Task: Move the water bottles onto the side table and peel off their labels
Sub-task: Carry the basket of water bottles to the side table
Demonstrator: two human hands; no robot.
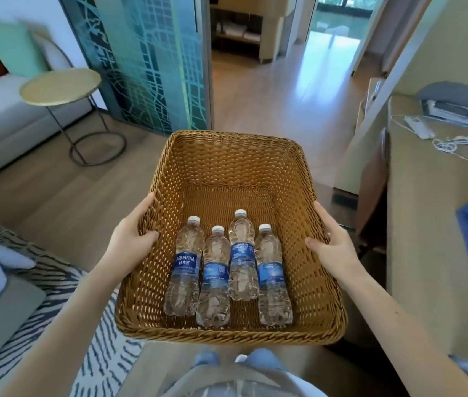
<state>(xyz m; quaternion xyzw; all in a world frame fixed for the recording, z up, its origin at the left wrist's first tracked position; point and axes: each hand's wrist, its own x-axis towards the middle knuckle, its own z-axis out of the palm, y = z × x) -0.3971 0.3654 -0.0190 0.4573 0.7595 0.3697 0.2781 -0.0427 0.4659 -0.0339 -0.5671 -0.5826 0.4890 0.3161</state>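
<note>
We see a basket (227, 336) woven of stiff wicker-like strands, ridged and faintly glossy. The water bottles (214, 296) are clear ribbed plastic, their labels (188, 263) slick blue film, their caps (241, 213) smooth white plastic. The side table (60, 86) has a matt brassy metal top on thin dark metal rods. The floor (270, 90) looks like smooth, softly shining wood.

leftmost bottle (184, 267) | blue label (187, 262): "AQUAFINA" (Chinese characters beneath, seemingly 纯水乐) | other labels: illegible
</note>
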